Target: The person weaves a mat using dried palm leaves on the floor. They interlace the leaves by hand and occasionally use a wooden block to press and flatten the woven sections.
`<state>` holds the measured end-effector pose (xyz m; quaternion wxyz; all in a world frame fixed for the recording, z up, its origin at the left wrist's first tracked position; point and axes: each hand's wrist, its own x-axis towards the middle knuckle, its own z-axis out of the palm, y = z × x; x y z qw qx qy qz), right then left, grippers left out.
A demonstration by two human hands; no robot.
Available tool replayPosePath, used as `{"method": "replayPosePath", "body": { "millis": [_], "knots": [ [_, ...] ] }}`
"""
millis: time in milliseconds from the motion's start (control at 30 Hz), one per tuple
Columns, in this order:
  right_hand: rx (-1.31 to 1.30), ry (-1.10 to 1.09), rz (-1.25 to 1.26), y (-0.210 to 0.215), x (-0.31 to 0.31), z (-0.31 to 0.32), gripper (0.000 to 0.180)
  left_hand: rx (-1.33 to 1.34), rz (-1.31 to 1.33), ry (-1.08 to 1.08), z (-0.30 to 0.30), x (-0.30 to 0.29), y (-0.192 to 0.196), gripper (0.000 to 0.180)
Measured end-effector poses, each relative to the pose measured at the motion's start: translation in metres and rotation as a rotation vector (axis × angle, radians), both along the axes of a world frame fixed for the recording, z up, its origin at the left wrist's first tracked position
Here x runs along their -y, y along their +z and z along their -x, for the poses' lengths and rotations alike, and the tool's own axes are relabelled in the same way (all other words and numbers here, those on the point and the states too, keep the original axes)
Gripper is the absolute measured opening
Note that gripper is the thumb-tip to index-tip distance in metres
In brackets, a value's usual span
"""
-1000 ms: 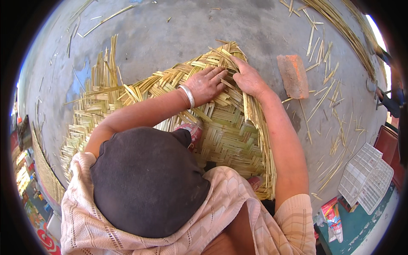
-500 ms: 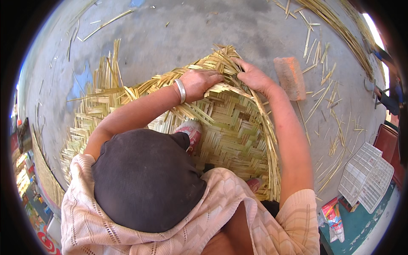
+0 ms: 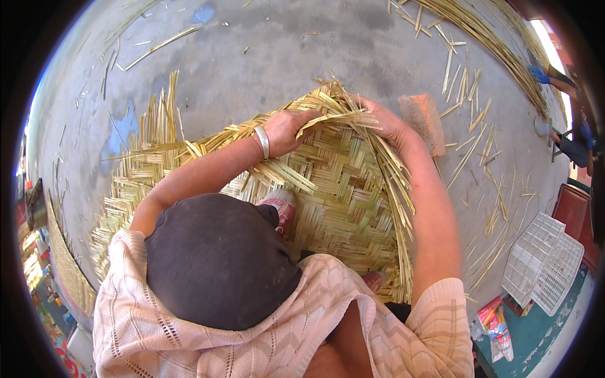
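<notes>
A large woven mat (image 3: 343, 183) of flat, yellow-green straw-like strips lies beneath me, with a braided edge that rises to a peaked corner. My left hand (image 3: 287, 129), with a silver bangle at the wrist, is closed over the braided edge left of the corner, gripping strips. My right hand (image 3: 386, 123) is at the corner's right side, closed round a bundle of strips (image 3: 350, 118) that runs across toward my left fingers. Some right fingertips are hidden behind the weave. Loose strip ends (image 3: 283, 174) stick out below my left hand. A shoe (image 3: 280, 208) rests on the mat.
A reddish brick (image 3: 423, 125) lies right of my right forearm. Cut strips (image 3: 491, 157) scatter over the concrete floor, with a long bundle (image 3: 485, 47) at the upper right. White plastic grids (image 3: 545, 261) lie at the right. Another person's blue-gloved hand (image 3: 539, 74) shows at the right rim.
My right hand has shifted right and slightly down, and the strips between my hands now cross over the inner edge. More of the other person shows at the right rim.
</notes>
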<state>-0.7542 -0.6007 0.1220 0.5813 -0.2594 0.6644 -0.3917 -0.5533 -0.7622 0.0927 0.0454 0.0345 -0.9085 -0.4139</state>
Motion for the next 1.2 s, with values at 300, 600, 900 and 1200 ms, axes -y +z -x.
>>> {"method": "replayPosePath", "body": {
  "millis": [300,600,900,1200],
  "knots": [
    [-0.004,-0.014,-0.056,0.01,0.0,-0.003,0.066,0.042,-0.163,0.111,0.005,0.005,-0.002,0.033],
    [-0.103,-0.011,-0.025,0.001,0.002,-0.007,0.071,0.163,-0.575,0.203,0.012,0.01,0.008,0.035],
    [-0.18,0.031,-0.021,0.001,0.004,-0.009,0.071,0.21,-0.649,0.294,0.016,0.021,0.005,0.031],
    [-0.137,-0.011,-0.043,0.002,0.001,-0.01,0.07,0.151,-0.881,0.381,0.018,0.021,0.0,0.028]
  ]
}}
